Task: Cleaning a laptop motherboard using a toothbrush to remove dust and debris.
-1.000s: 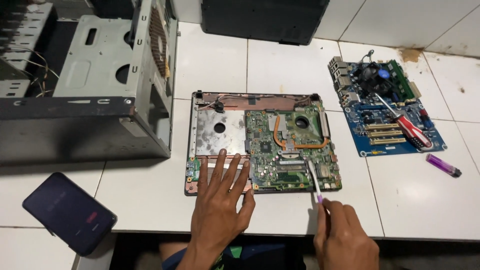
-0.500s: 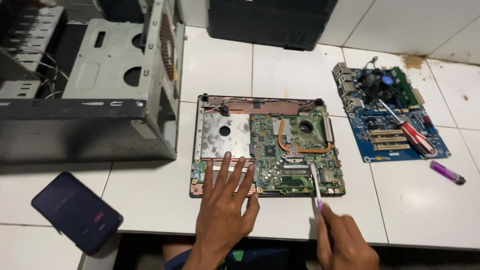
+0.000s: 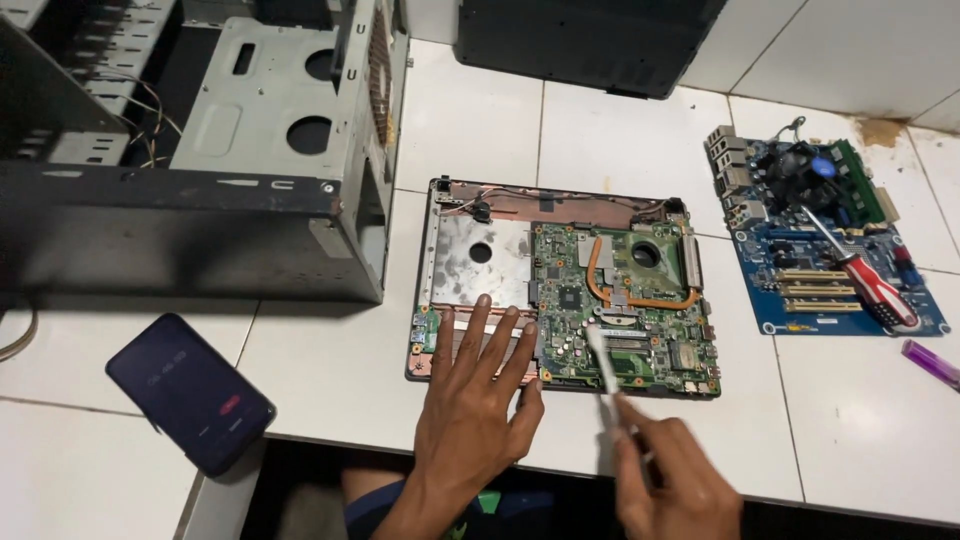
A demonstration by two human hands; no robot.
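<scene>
Compared with a second ago, little has shifted: the left hand (image 3: 470, 410) stays spread flat and the white brush (image 3: 603, 362) has crept only slightly along the board; the view itself has drifted a touch.

At far left an open metal computer case (image 3: 230, 150) lies on the white tiled surface (image 3: 330, 370); just in front of it a dark phone (image 3: 190, 392) rests near the edge with its screen lit. Next comes the opened laptop base (image 3: 480, 250), its green circuit board (image 3: 625, 320) exposed; the left hand's grip is fully open, fingers splayed, holding nothing, pressing down on the base's front left part. The right hand (image 3: 675, 480) has its grip closed around the brush handle, bristle end touching the board's lower middle. Further right a blue desktop motherboard (image 3: 830, 270) carries a red-handled screwdriver (image 3: 865, 280); a small purple lighter (image 3: 932, 362) lies beyond.

As I judge it, hard brushing could snag or bend small parts on the board; if the left hand lifts, the base could slide; the phone near the edge could be knocked off by an elbow.
</scene>
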